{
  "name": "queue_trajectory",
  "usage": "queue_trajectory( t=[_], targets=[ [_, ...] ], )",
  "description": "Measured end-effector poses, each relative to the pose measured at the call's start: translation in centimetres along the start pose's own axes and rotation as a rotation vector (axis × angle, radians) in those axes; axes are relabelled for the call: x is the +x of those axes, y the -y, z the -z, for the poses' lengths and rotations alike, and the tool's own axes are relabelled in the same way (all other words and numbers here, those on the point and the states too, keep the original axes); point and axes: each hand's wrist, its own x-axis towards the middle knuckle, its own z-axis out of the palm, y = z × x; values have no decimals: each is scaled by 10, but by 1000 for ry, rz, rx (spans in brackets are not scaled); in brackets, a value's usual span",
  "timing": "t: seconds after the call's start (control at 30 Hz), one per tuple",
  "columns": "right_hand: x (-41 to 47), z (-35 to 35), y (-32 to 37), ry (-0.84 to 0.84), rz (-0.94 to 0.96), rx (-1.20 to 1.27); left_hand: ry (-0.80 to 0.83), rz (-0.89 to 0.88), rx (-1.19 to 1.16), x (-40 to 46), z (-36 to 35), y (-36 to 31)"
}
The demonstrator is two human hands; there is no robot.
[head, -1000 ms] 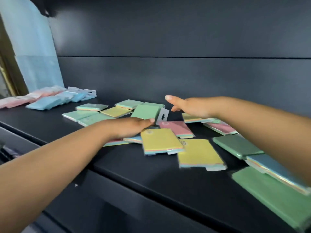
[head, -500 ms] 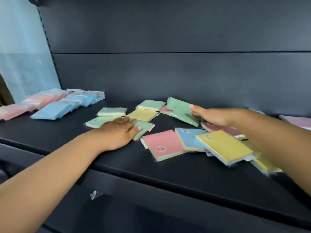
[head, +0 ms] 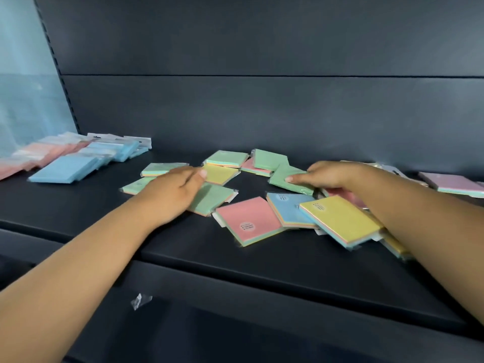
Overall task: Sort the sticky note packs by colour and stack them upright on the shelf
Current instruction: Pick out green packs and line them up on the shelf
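Several sticky note packs lie scattered flat on the dark shelf (head: 262, 260). My left hand (head: 174, 191) lies flat over a green pack (head: 213, 197), fingers stretched toward a yellow pack (head: 222, 174). My right hand (head: 322, 174) pinches a green pack (head: 284, 179) at its right edge, thumb on top. In front lie a pink pack (head: 248, 220), a blue pack (head: 289, 209) and a yellow pack (head: 339, 221), overlapping. More green packs (head: 226, 158) lie behind.
At the far left, rows of blue packs (head: 65, 169) and pink packs (head: 39, 155) lie overlapped along the shelf. A pink pack (head: 453, 183) lies at the far right. The shelf's dark back wall (head: 262, 113) rises close behind. A plastic scrap (head: 140, 301) sits below the front edge.
The view shifted right to left over the pile. My left hand slid onto the green pack. My right hand drew a green pack forward and now pinches it.
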Motion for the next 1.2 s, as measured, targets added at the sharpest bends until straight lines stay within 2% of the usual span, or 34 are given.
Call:
queue_trajectory(
  t=[0.13, 0.23, 0.3, 0.4, 0.5, 0.63, 0.73, 0.83, 0.9, 1.03, 1.2],
  targets=[
    [1, 8, 1, -97, 33, 126, -156, 76, -261, 5, 4, -5],
    [2, 16, 3, -160, 113, 380, -192, 61, -327, 7, 4, -19],
    [-4, 21, 11, -125, 187, 451, -162, -18, -307, 8, 3, -31],
    [-15, 40, 31, -58, 331, 217, -107, -193, -195, 18, 6, -48],
    [-25, 57, 61, -43, 454, 0, -57, -253, -247, 35, 14, -68],
    [-28, 70, 86, -106, 517, 24, 37, -219, -461, 51, 21, -85],
    [-19, 75, 89, -124, 526, 216, 44, -176, -551, 61, 23, -79],
    [0, 74, 80, -294, 436, 461, 1, -72, -684, 70, 17, -61],
    [17, 67, 66, -379, 250, 503, -8, 25, -876, 76, 12, -47],
    [46, 39, 41, -249, -137, 184, -35, 133, -1138, 85, 11, -27],
    [65, 3, 51, -51, -177, -64, -51, 152, -1264, 87, 12, -15]
  ],
)
